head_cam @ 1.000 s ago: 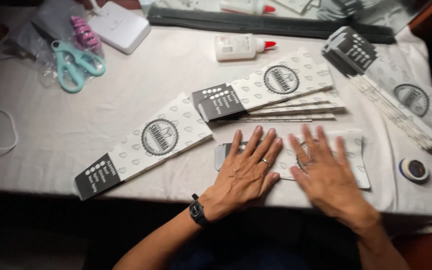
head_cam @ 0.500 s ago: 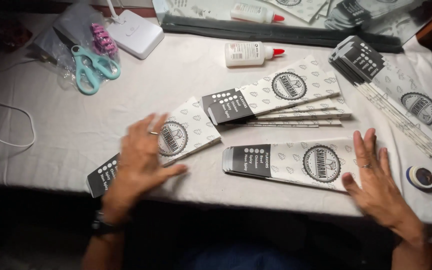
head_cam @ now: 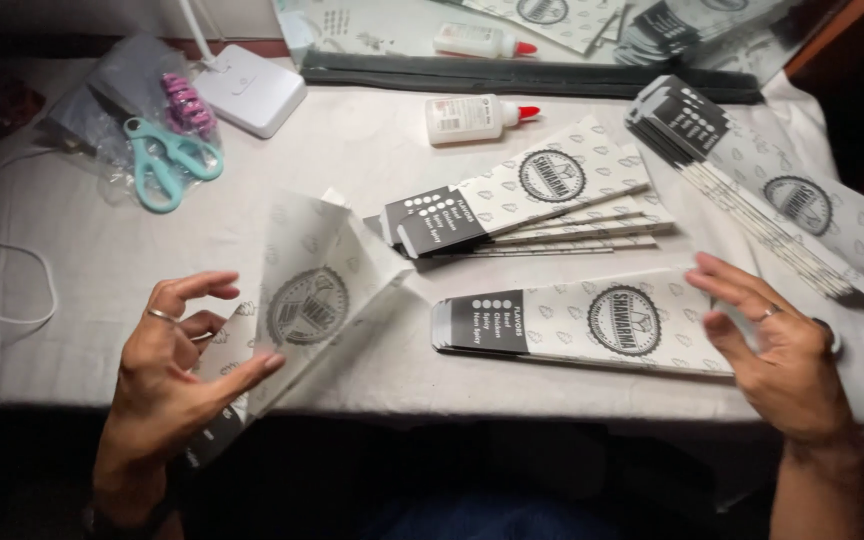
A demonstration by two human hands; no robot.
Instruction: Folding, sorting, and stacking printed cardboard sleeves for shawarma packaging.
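My left hand point(head_cam: 174, 375) grips the lower end of an unfolded printed paper sleeve point(head_cam: 307, 285) and lifts it off the white tablecloth point(head_cam: 102, 260); the sheet tilts up with its flaps spread. My right hand point(head_cam: 777, 345) hovers with fingers apart at the right end of a flat folded sleeve point(head_cam: 582, 322) with a black end and a round emblem, touching or just off it. Behind these lies a fanned stack of finished sleeves point(head_cam: 522, 200).
A glue bottle with a red cap point(head_cam: 477, 118) lies at the back centre. Teal scissors point(head_cam: 167, 160) and a pink hair clip point(head_cam: 184, 100) sit in a clear bag at the left, beside a white lamp base point(head_cam: 250, 88). More flat sleeves point(head_cam: 762, 180) are piled at the right. A white cable point(head_cam: 2, 270) loops at the left.
My left hand left the middle sleeve, reached left and picked up the left sleeve, which now opens and lifts. My right hand slid to the right end of the middle sleeve.
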